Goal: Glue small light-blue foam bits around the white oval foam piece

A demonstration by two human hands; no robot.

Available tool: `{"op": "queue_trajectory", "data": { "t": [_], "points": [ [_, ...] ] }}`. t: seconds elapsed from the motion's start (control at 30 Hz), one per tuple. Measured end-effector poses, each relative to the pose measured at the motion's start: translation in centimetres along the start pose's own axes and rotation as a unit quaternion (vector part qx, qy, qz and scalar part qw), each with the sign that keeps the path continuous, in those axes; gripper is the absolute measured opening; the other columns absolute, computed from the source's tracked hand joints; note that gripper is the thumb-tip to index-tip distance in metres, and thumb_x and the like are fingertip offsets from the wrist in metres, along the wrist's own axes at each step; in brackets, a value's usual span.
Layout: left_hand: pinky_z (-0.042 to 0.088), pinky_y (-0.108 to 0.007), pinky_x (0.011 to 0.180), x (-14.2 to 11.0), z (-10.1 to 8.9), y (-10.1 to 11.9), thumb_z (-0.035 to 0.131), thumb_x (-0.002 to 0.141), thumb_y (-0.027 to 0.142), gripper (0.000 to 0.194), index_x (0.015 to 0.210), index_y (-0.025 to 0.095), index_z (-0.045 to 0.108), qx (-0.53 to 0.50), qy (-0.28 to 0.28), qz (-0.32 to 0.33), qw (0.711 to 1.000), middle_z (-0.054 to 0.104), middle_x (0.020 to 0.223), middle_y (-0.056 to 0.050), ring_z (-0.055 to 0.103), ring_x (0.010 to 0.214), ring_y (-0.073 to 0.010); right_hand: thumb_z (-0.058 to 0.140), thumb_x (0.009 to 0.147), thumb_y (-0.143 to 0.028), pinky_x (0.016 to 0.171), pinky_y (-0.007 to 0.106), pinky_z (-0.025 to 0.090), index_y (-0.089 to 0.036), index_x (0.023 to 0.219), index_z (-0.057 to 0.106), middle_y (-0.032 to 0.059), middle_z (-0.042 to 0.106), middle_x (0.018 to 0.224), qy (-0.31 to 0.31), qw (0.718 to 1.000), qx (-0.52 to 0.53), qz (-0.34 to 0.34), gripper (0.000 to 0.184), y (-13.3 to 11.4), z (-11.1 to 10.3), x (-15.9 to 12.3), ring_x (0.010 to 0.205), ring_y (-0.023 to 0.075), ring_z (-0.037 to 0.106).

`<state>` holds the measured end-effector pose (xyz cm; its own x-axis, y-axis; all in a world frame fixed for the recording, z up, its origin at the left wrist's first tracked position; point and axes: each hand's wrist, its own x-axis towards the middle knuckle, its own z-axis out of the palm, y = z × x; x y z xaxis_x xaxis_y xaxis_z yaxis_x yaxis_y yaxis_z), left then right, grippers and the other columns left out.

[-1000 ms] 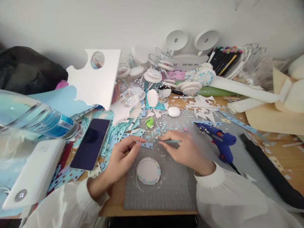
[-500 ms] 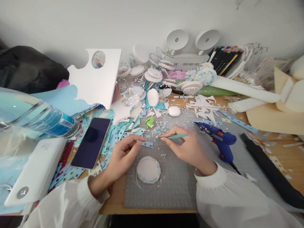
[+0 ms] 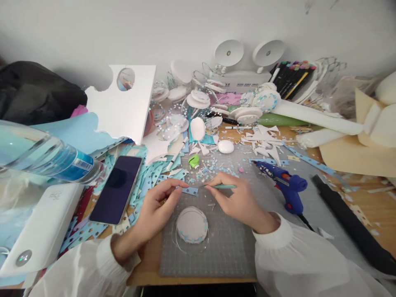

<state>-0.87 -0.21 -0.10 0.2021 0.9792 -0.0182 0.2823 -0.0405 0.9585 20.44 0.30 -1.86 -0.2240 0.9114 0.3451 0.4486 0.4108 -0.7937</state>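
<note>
In my right hand is a pair of slim green tweezers, pinched between thumb and fingers with the thin tip pointing left. My left hand faces it, thumb and index finger brought together; what lies between them is too small to make out. Beside those fingertips is a blue punched paper strip. Tiny blue and white paper pieces are scattered just beyond both hands. Below, a round white disc edged with blue bits and thin clear wire rests on the grey cutting mat.
A blue glue gun lies to the right, near a long black object. On the left are a phone, a white power bank and a water bottle. Decorated white discs crowd the back near a green sharpener-like item.
The tweezers have shifted slightly left and down, toward my left fingertips. The whole view has moved a little; the disc stays in place on the mat.
</note>
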Motion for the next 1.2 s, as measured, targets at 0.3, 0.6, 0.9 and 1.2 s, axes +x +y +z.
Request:
{"op": "queue_trajectory", "data": {
  "t": [0.3, 0.6, 0.9, 1.2],
  "points": [
    [0.024, -0.020, 0.045, 0.0, -0.2, 0.2, 0.059, 0.087, 0.033, 0.023, 0.095, 0.014, 0.068, -0.049, -0.034, -0.018, 0.998, 0.037, 0.053, 0.007, 0.031, 0.047, -0.0075, 0.070, 0.081, -0.035, 0.059, 0.029, 0.055, -0.024, 0.077, 0.055, -0.0001, 0.070, 0.074, 0.046, 0.941, 0.311, 0.124, 0.019, -1.0, -0.8, 0.7, 0.060, 0.0135, 0.064],
    [0.018, -0.020, 0.043, 0.2, -0.2, 0.0, 0.066, 0.083, 0.040, 0.030, 0.102, 0.018, 0.070, -0.233, -0.160, -0.114, 0.952, 0.034, 0.052, 0.007, 0.025, 0.044, -0.0060, 0.072, 0.080, -0.038, 0.061, 0.031, 0.055, -0.026, 0.078, 0.054, -0.0030, 0.067, 0.073, 0.023, 0.907, 0.408, 0.103, 0.022, -1.7, 0.0, 0.2, 0.065, 0.0142, 0.065],
    [0.016, -0.018, 0.042, 0.1, -0.2, -0.2, 0.071, 0.080, 0.037, 0.022, 0.090, 0.017, 0.070, -0.312, -0.166, -0.129, 0.927, 0.033, 0.044, 0.009, 0.022, 0.040, -0.0041, 0.069, 0.084, -0.018, 0.066, 0.025, 0.056, -0.025, 0.083, 0.061, -0.0002, 0.074, 0.094, -0.018, 0.885, 0.458, 0.083, 0.011, -1.1, 0.5, -0.5, 0.075, 0.0108, 0.069],
    [0.020, -0.017, 0.044, 0.2, -0.1, -0.3, 0.074, 0.079, 0.031, 0.016, 0.080, 0.016, 0.065, -0.337, -0.136, -0.119, 0.924, 0.036, 0.046, 0.009, 0.023, 0.042, -0.0029, 0.071, 0.079, -0.006, 0.070, 0.027, 0.059, -0.025, 0.087, 0.065, 0.0001, 0.075, 0.097, -0.009, 0.910, 0.414, 0.032, 0.021, -1.8, 0.3, -0.3, 0.092, 0.0153, 0.071]
  ]
}}
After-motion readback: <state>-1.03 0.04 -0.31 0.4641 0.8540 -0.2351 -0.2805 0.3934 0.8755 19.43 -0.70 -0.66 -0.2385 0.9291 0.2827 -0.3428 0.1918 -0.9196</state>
